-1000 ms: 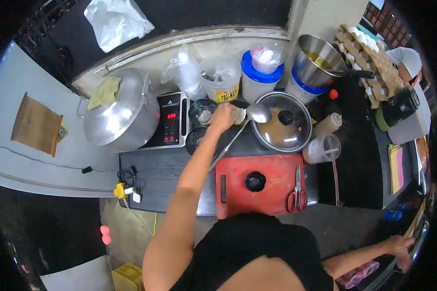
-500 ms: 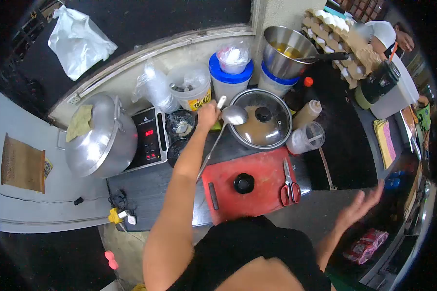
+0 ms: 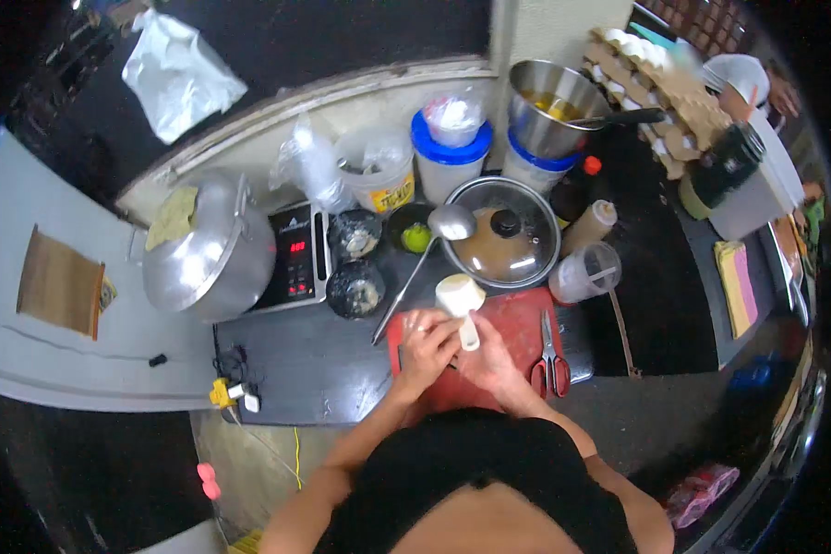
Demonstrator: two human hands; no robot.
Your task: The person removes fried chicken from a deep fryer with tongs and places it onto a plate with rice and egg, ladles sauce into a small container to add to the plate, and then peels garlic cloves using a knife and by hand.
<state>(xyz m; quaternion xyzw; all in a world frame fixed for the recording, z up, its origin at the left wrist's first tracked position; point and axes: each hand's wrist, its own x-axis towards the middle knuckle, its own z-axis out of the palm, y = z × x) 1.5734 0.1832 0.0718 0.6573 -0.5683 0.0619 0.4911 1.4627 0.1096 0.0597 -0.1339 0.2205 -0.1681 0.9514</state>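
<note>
Since the earlier frame, the left hand (image 3: 425, 349) has come back from the bowls with the white scoop (image 3: 458, 294), and the right hand (image 3: 491, 360) has swung in from the side to meet it. Now both hands are close together over the red board (image 3: 519, 323). The fingers of both are bent in and hold the scoop by its handle. The scoop's cup points away from the person, over the board's far edge. I can't tell what is in it.

Scissors (image 3: 550, 367) lie on the right of the board, with red handles near the person. Just past the board, a clear cup (image 3: 582, 277) stands on the right. To the left, a black bowl (image 3: 343, 280) has pale bits in it, and another bowl (image 3: 345, 222) like it sits behind. A green thing (image 3: 415, 237) is in a dark bowl next to the ladle (image 3: 452, 222). The ladle's round end is by the pan (image 3: 534, 254), which has a glass lid. Farther back are blue-lidded tubs, and a steel bowl (image 3: 554, 129) sits on one.
</note>
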